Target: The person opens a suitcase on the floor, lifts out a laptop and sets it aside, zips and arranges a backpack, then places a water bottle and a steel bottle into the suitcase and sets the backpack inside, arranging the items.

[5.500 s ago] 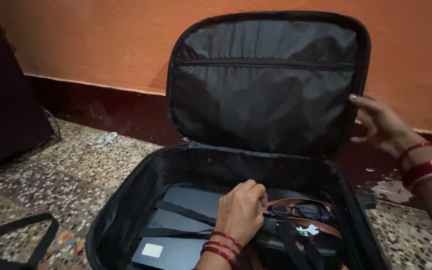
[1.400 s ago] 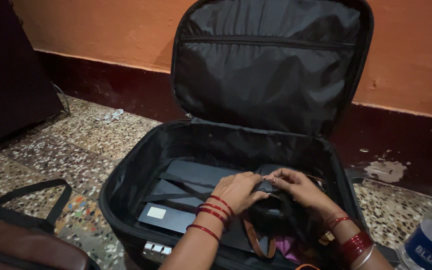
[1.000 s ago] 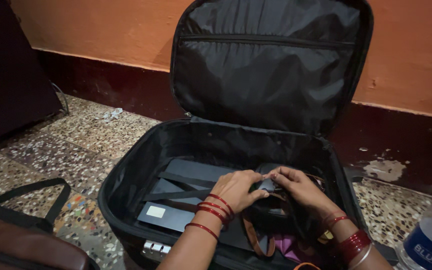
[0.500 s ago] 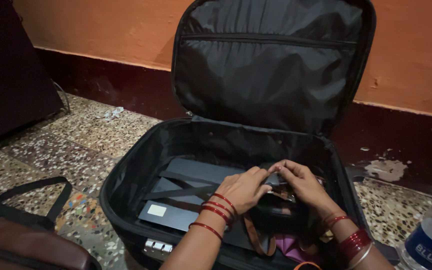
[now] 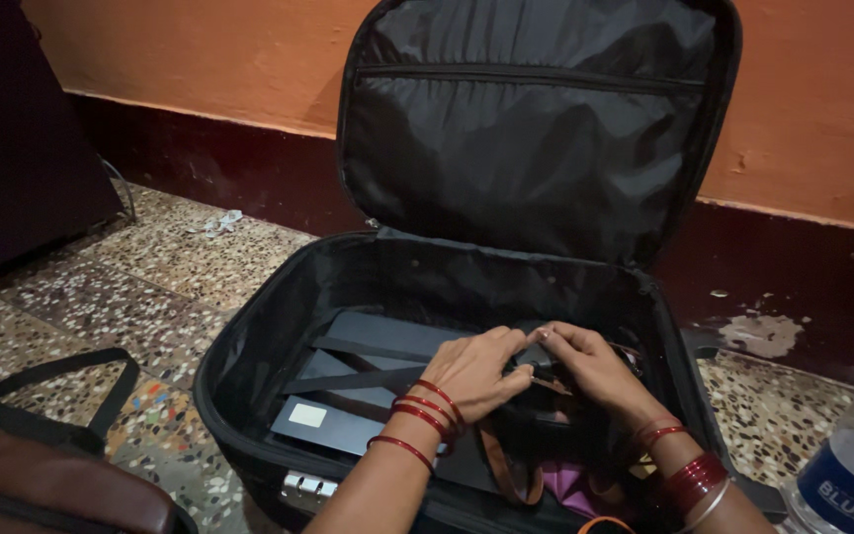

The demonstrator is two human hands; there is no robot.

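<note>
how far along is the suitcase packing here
Done: the black suitcase lies open, lid propped up, with flat dark items and a brown strap already inside. In hand: the left hand and right hand meet at the buckle of the black packing straps. Left: the lid is not yet closed.

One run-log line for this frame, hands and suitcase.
left hand on strap buckle | right hand on buckle | suitcase open | bottle right
</note>
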